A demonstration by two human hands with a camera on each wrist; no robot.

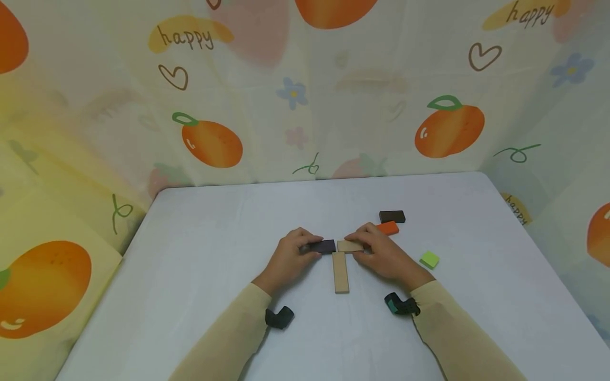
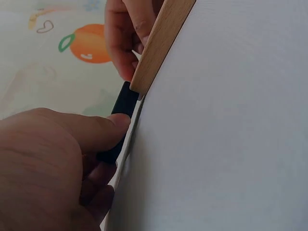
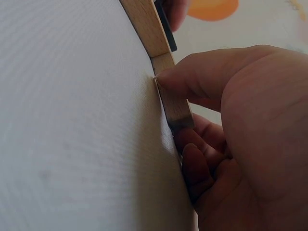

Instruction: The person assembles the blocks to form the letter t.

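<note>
Fruit-print cloth [image 1: 357,132] behind a white counter [image 1: 214,238], your work near its middle.
Your grained wooden block [image 1: 340,273] runs square to the counter's far edge, lying between your left hand [image 1: 288,258], pinching the smooth dark block [image 1: 325,246], and right hand [image 1: 387,258], pinching the pale crosswise block [image 1: 348,246]; neither is clearly nearer.

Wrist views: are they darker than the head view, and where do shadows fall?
Head view: brighter, white tabletop evenly lit; left wrist view: dimmer, soft shadow on the white tabletop beside the left hand; right wrist view: also dim, similar shadow beside the right hand.
</note>
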